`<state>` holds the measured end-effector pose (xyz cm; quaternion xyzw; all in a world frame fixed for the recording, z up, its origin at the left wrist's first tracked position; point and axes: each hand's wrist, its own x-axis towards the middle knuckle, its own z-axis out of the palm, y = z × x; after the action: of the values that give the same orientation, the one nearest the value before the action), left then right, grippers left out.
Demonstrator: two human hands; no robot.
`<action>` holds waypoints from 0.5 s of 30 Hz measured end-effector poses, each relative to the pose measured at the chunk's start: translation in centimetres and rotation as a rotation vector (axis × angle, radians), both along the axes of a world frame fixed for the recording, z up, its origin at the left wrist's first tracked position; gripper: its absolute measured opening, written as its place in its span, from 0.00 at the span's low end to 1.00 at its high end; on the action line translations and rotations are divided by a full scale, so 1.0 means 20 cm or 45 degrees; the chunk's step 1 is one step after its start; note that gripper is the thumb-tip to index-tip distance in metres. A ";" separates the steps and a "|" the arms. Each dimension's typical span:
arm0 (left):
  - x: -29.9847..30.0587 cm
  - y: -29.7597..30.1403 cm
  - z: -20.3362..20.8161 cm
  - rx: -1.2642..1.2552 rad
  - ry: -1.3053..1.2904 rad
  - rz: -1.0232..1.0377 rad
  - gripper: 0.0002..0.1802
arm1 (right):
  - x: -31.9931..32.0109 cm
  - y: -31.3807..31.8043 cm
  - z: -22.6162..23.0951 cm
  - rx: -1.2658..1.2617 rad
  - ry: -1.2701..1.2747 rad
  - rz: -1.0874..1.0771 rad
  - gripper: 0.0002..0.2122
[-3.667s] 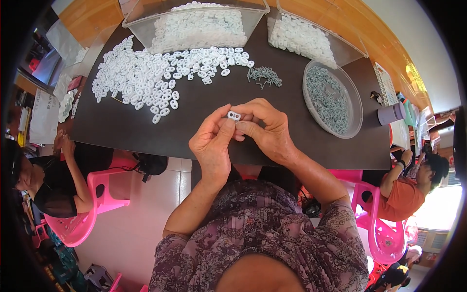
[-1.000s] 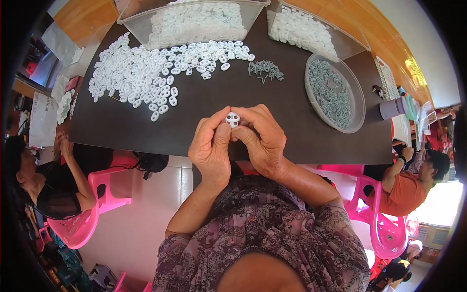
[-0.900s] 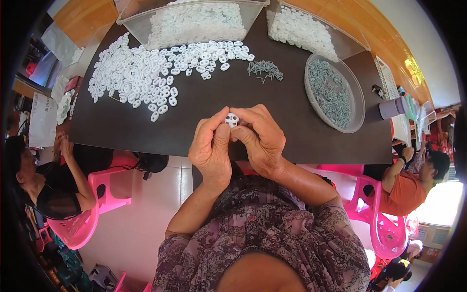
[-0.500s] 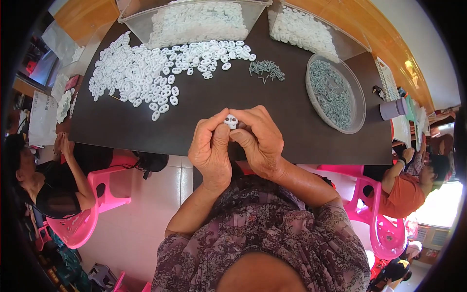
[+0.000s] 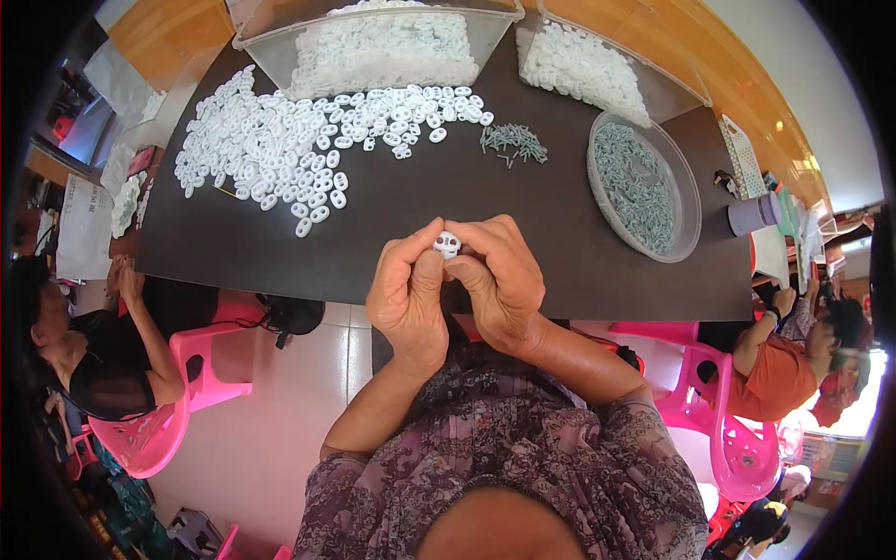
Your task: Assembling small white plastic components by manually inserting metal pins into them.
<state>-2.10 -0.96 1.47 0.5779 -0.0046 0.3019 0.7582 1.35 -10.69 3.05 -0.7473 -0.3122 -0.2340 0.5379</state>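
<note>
Standing nearby, I can see the left hand (image 5: 411,303) and right hand (image 5: 504,285) both pinched on the same little white plastic piece (image 5: 447,245), right between them. White pile (image 5: 271,140)'s ahead-left of the left hand; grey rods (image 5: 515,143) lie beyond the right hand, round tub (image 5: 694,207) further to its right.

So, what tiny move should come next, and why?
Perhaps a gentle squeeze: the left hand and right hand pinch the small white piece with dark holes from opposite sides, so pressure could be even. Whether it is one part or two, I can't tell.
</note>
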 end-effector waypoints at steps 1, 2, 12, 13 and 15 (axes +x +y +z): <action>0.00 0.00 0.00 0.043 -0.001 0.029 0.11 | 0.00 0.00 0.00 -0.001 0.000 -0.001 0.14; 0.00 -0.01 0.00 0.041 0.000 0.028 0.11 | 0.01 0.00 0.00 -0.006 -0.054 -0.010 0.14; 0.01 -0.05 0.00 0.126 -0.086 0.198 0.10 | 0.00 0.04 -0.02 0.019 -0.141 -0.057 0.09; 0.00 -0.05 0.00 0.116 -0.079 0.199 0.09 | 0.00 0.04 -0.02 0.018 -0.139 -0.058 0.09; 0.00 -0.05 -0.01 0.104 -0.069 0.195 0.10 | -0.01 0.04 -0.02 0.007 -0.166 -0.059 0.09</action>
<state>-2.08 -1.88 1.23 0.5987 0.0069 0.3740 0.7082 1.24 -9.87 2.69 -0.7360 -0.3287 -0.2952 0.5129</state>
